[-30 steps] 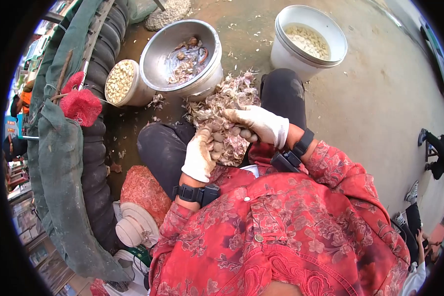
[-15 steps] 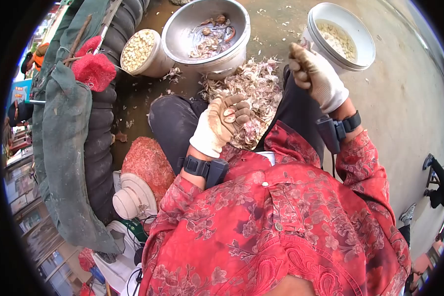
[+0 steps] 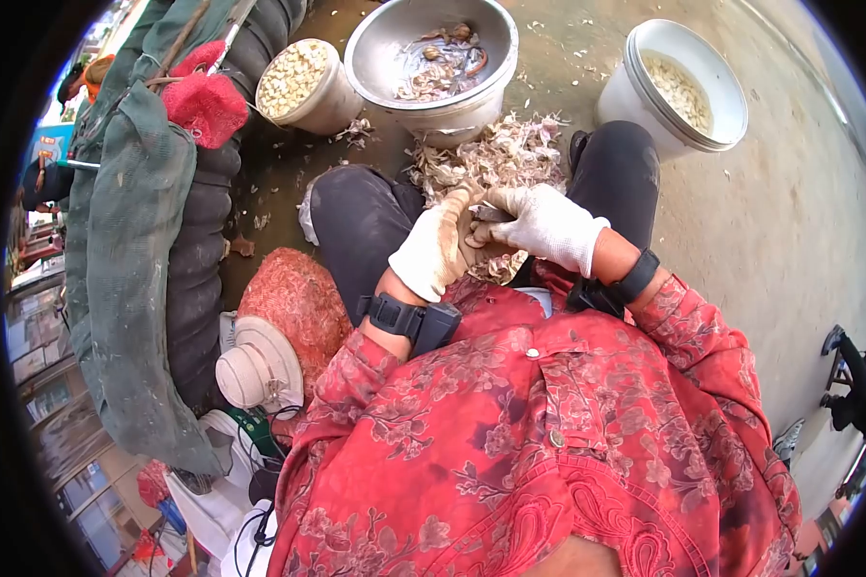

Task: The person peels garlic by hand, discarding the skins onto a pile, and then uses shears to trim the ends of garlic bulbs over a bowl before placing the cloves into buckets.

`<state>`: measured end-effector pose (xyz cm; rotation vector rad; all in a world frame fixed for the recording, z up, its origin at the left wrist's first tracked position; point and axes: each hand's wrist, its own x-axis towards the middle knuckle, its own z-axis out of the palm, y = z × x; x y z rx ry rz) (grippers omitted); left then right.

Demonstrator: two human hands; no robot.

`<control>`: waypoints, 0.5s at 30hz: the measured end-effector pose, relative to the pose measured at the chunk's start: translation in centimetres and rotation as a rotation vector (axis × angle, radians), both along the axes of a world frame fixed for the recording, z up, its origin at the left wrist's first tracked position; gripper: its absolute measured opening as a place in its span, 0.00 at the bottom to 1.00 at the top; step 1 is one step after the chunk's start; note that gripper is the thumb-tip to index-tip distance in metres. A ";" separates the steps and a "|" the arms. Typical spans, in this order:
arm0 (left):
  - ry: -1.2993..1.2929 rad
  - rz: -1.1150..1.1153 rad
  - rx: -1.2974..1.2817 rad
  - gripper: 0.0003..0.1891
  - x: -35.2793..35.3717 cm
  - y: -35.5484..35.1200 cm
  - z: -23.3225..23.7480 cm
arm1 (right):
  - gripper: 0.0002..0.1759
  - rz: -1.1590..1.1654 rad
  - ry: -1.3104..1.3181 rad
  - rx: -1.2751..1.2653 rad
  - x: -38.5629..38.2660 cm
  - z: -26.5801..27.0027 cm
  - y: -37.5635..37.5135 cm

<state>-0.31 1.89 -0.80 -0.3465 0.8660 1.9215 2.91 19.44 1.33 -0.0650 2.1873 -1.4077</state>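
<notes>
Both my hands wear stained white work gloves and meet over my lap. My left hand [image 3: 441,244] is closed, its fingers curled round a garlic clove that showed in it a moment earlier and is now hidden. Against its fingertips presses my right hand [image 3: 547,227], also closed; I cannot tell what is pinched in it. Beyond and beneath them, a heap of papery garlic skins [image 3: 496,154] lies on the ground between my knees.
A steel basin [image 3: 375,72] with skins and some bulbs rests on a white bucket. Left of it stands a bucket of peeled cloves [image 3: 293,82]; at right, a white bucket [image 3: 635,87] holds cloves in liquid. A red mesh sack [image 3: 293,288] and straw hat [image 3: 250,370] lie at left.
My right hand has come from beside the right bucket down and left to meet my left hand. The clove in my left hand is now covered. The view has shifted slightly.
</notes>
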 end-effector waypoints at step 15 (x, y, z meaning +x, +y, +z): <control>0.069 -0.076 0.165 0.20 0.1 -1.7 0.3 | 0.19 -0.395 -0.331 -0.369 0.2 0.4 0.6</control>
